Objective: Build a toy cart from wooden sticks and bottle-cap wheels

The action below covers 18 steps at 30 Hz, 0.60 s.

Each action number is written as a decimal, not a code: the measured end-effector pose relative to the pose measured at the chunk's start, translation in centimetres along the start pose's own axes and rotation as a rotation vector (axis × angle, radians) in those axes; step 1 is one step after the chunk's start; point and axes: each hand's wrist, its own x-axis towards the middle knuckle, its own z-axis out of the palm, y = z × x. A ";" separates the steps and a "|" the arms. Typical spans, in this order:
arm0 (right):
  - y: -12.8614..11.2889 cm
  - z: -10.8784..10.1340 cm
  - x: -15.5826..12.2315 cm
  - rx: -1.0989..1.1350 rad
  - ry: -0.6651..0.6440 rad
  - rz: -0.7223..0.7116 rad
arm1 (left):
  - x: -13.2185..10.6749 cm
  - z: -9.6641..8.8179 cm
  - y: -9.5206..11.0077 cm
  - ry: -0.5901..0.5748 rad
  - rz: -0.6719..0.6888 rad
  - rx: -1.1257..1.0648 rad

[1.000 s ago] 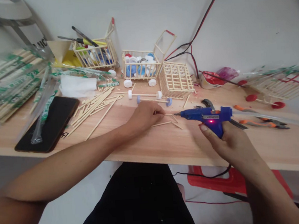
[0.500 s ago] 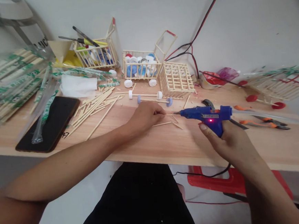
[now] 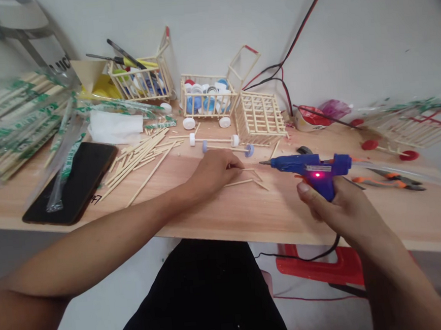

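Note:
My left hand rests on the wooden tabletop, its fingertips pinching a thin wooden stick that lies nearly flat. Just below it, a few more thin sticks lie in an angled arrangement. My right hand grips a blue hot glue gun with a glowing red light. The gun's metal nozzle points left and stops just short of the pinched stick's far end.
Behind my hands stand miniature stick carts holding bottle caps, a stick cage and a wheel-and-axle piece. Loose sticks and a black phone lie left; orange-handled pliers lie right.
The glue gun has shifted slightly right, moving its nozzle a little away from the stick. My left hand and the stick have stayed in place.

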 end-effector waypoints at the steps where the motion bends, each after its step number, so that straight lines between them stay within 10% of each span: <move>1: -0.1 -0.1 -0.1 0.103 -0.050 0.083 | 0.0 0.0 0.0 0.000 0.002 0.002; 6: -0.6 -0.3 -0.6 0.643 -0.242 0.277 | 0.1 -0.1 0.2 -0.012 -0.021 0.016; 18: 0.5 -1.9 -0.4 0.786 -0.205 0.344 | 0.1 -0.1 0.1 -0.003 -0.045 0.034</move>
